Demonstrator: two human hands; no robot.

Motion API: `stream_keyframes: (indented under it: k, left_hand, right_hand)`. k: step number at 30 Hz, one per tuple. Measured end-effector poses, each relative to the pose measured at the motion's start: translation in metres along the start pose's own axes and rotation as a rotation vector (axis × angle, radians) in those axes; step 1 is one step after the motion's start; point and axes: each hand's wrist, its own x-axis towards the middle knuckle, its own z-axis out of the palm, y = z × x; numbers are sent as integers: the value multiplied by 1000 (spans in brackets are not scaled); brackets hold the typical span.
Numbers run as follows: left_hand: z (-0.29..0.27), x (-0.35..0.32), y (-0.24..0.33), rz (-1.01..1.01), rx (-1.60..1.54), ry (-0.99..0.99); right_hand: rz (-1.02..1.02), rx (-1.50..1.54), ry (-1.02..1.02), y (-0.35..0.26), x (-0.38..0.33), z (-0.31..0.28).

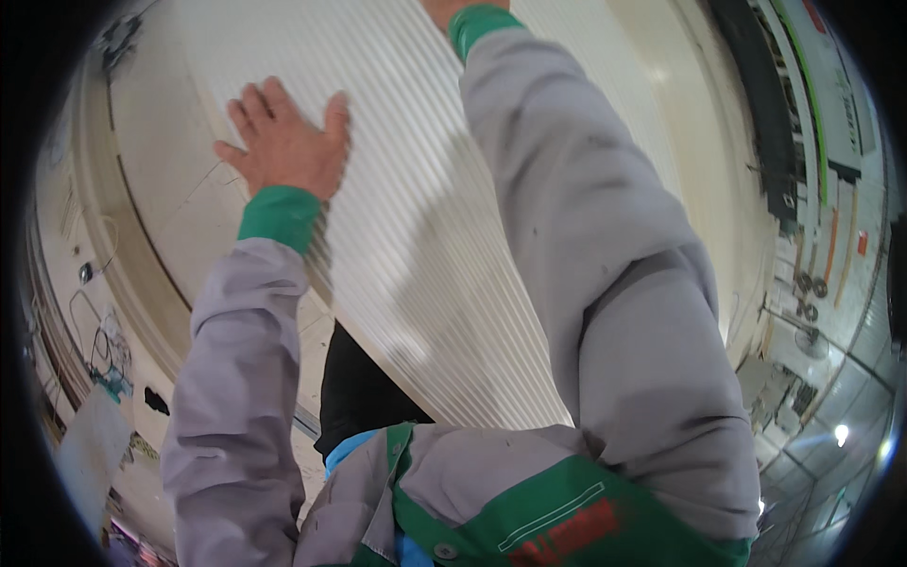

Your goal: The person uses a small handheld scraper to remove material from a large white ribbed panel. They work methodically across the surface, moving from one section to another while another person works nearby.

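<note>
A large pale panel [402, 142] with fine parallel ribs stretches from my waist up past the top of the picture. My left hand [291, 142] lies palm down over its left edge, with the fingers spread and nothing held. Farther up and to the right, my right hand [452, 9] reaches to the top rim of the picture. Only a part near its green cuff [480, 28] shows there. Its fingers are out of sight, so what it touches cannot be made out.
A long beige ledge [132, 241] runs down the left side, with a dark cable [93, 345] beyond it. On the right are a long black piece [761, 118], a green strip [805, 85] and a tiled floor [836, 397]. My dark trouser leg [364, 392] is by the panel's lower left edge.
</note>
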Motion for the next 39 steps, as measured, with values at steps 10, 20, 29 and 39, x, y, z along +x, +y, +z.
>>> stream_keyframes:
  k: [10,20,29,39]
  left_hand:
    - [-6,-1,2,-13,-51,-18]
    - [-4,3,7,-58,32,-35]
    - [4,8,7,-65,87,-5]
    - [23,17,-2,-54,107,62]
  right_hand:
    - [215,38,-208,56,-216,-60]
    - [407,-138,-246,121,-642,-210]
    - [658,-122,-321,130,-717,-241]
    - [613,-99,-259,140,-682,-236]
